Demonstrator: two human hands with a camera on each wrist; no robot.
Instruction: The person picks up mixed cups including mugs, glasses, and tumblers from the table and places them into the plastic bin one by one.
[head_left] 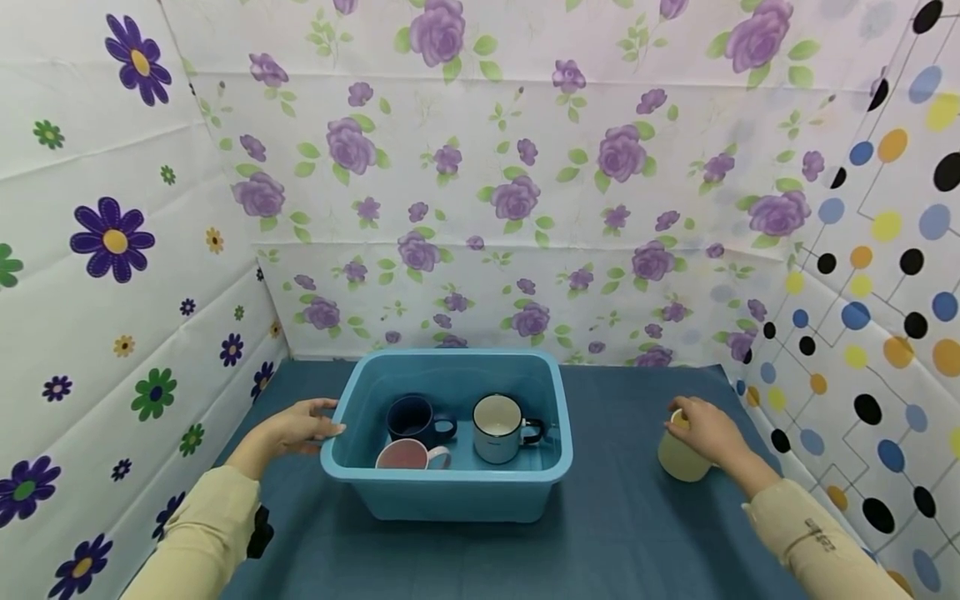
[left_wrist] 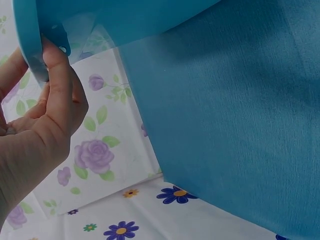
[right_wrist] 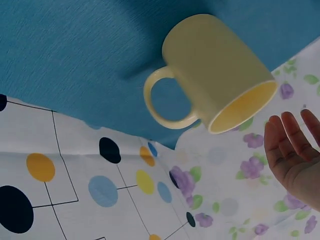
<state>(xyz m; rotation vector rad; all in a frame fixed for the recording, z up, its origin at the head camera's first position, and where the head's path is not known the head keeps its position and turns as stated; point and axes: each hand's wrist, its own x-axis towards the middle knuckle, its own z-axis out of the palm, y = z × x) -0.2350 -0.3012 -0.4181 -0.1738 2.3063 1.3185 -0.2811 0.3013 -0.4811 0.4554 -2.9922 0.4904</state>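
My left hand pinches the left rim of a blue plastic tub, thumb on one side and fingers on the other in the left wrist view. Inside the tub stand a dark blue mug, a white mug with a dark rim and handle, and a cup with a pink interior. Over at the right, a pale yellow mug stands upright on the table. My right hand is just beside its mouth, fingers loosely extended and apart from it in the right wrist view.
A blue cloth covers the table. Flowered sheeting forms the back wall, with patterned sheets on the left and right. The yellow mug stands near the table's right edge.
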